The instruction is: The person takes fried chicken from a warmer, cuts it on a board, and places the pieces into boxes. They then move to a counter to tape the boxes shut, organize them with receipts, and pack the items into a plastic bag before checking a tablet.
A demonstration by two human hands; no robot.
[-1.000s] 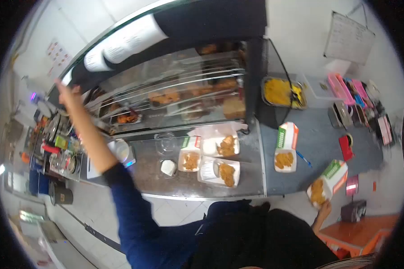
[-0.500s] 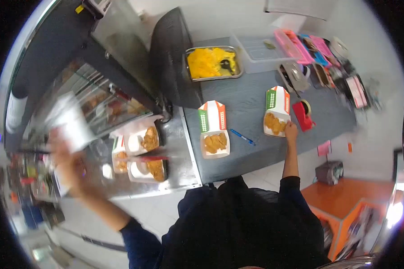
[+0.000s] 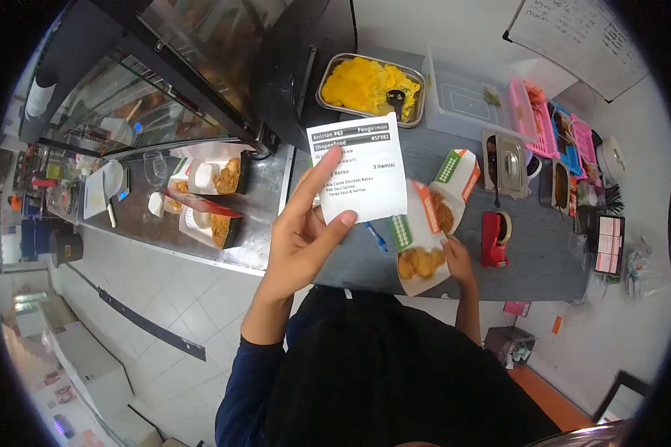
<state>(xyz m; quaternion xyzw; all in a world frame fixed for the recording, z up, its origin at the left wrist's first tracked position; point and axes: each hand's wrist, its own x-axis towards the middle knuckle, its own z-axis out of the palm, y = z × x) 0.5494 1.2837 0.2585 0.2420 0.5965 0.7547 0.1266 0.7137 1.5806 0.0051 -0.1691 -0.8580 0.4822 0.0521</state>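
Clearly the order slip (image 3: 373, 205) is meant to be read: I see the left hand (image 3: 302, 235) holding it up above the grey table (image 3: 544, 268), print towards the camera, thumb and one finger across its face and the rest apparently behind, pinching it low on its left side. My view of the right hand (image 3: 461, 262) is blurred, but its fingertips seem to pinch the right rim of the near takeaway box (image 3: 423, 285), perhaps to keep its fried pieces (image 3: 419, 263) level. That box is at the table's near edge; I can't tell whether it rests there or hangs just above. Its raised lid overlaps the rear takeaway box (image 3: 446, 167), so I judge room tight on that side. A blue pen (image 3: 376, 237) lies to the left, and a red tape dispenser (image 3: 492, 242) bounds the right. Beyond the dispenser, bare grey top runs to the near right corner, the widest stretch I can find. Leftward, the table meets the steel counter (image 3: 257, 242)
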